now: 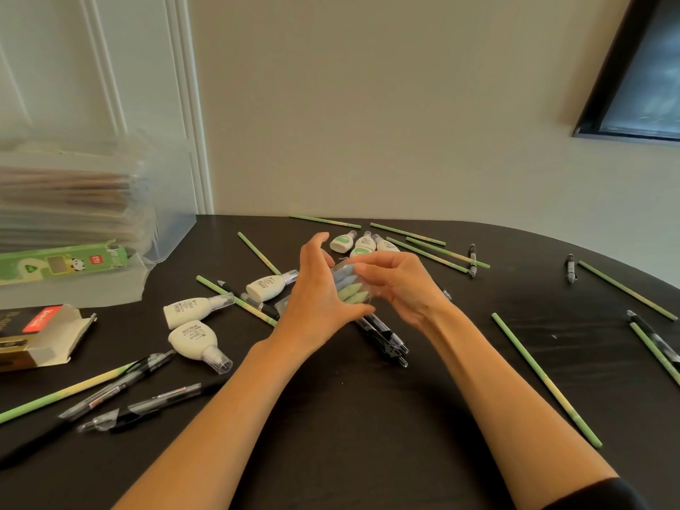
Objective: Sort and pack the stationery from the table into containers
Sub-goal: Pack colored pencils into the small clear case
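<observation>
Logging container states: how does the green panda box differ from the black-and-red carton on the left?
The green panda box rests on a clear plastic container; the black-and-red carton lies on the table. The green panda box is slim; the black-and-red carton is wider. Both have right-end flaps open.

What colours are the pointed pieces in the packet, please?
Pointed pieces in the clear packet: pale blue and light green; head view.

Your left hand (320, 288) and right hand (401, 285) are bare, as are both forearms. Your right arm (515, 399) wears a black sleeve (603, 496), whose rounded hem shows near the elbow, at 5 o'clock in the view.
</observation>
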Demonstrator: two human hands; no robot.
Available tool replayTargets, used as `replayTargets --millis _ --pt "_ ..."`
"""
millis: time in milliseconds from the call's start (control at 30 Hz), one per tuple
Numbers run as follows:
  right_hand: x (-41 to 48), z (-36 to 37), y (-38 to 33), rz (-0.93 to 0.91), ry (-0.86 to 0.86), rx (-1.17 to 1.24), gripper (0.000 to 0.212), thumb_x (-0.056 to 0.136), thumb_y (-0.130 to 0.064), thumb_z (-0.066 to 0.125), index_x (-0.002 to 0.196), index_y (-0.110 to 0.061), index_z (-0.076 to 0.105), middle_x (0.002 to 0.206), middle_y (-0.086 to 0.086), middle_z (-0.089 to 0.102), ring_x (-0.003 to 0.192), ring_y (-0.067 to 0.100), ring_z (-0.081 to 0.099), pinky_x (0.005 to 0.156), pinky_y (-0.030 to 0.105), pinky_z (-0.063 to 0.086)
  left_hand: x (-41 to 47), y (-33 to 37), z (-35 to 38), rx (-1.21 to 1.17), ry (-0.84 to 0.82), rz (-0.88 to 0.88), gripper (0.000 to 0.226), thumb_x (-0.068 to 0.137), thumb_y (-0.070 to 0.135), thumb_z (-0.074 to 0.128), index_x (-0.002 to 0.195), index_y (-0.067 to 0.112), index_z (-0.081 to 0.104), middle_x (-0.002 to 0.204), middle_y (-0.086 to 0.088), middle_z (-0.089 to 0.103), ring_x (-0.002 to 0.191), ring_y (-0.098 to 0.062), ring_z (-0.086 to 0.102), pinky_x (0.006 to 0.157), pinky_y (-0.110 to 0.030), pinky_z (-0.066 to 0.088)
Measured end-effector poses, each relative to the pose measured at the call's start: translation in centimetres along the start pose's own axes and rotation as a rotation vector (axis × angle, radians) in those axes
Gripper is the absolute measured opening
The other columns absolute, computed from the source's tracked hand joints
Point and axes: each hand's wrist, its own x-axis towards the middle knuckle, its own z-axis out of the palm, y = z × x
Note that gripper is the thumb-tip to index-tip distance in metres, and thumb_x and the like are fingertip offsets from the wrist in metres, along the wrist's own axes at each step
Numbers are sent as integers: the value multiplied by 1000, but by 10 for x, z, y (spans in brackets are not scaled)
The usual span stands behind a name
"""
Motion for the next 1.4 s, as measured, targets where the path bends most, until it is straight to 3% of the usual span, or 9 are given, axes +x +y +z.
replayTargets --millis 133,267,367,433,533,867,1167,1267,1400 --pt "4 0 3 2 171 7 17 86 4 55 85 -5 70 74 3 69 69 13 65 69 25 55 0 2 -3 10 -65 -3 109 63 37 82 144 19 12 133 0 33 110 -4 33 92 -18 31" --pt "8 -12 3 34 356 191 16 86 8 54 97 8 65 80 8 65 67 12 62 64 19 54 3 2 -10 -154 142 -170 70 80 42 66 137 14 35 133 1 43 117 -9 43 89 -18 30" --pt "10 -18 3 18 437 344 21 87 7 53 105 9 63 83 8 66 64 9 64 60 17 55 5 0 -11 -280 102 -339 48 86 31 62 126 9 47 119 -2 57 94 -11 56 75 -22 45" --pt "10 -18 4 24 439 417 24 87 5 53 110 8 61 91 11 66 72 12 64 62 19 56 5 2 -12 -513 21 -422 29 88 21 62 113 7 56 102 -8 67 74 -14 65 63 -23 56" --pt "9 -19 4 61 439 442 19 89 1 53 105 2 64 97 11 66 79 16 64 64 24 57 5 3 -16 -680 20 -489 15 87 13 62 102 10 60 85 -4 67 65 -14 67 56 -20 57" --pt "5 -12 4 115 384 183 10 89 -6 54 88 -9 63 93 5 63 75 14 64 63 29 53 6 2 -6 -707 23 -464 23 99 13 40 119 4 44 117 -13 55 82 -15 64 64 -24 58" --pt "1 -2 4 -3 282 106 30 94 -15 33 88 -15 62 93 -1 66 93 13 60 84 34 52 7 3 -8 -820 34 -507 22 101 15 34 122 10 33 100 -7 55 77 -17 65 65 -25 57" --pt "1 4 4 -37 262 41 29 98 -17 32 102 -15 60 101 5 62 93 17 61 82 34 55 7 4 -7 -894 98 -510 16 100 13 35 117 13 33 99 -5 51 79 -18 64 68 -25 56" --pt "2 1 -1 -48 253 425 31 96 -11 38 127 -15 39 107 14 58 74 24 67 61 31 58 8 8 -8 -963 217 -479 15 99 9 36 113 14 34 97 0 48 81 -14 60 69 -24 55"
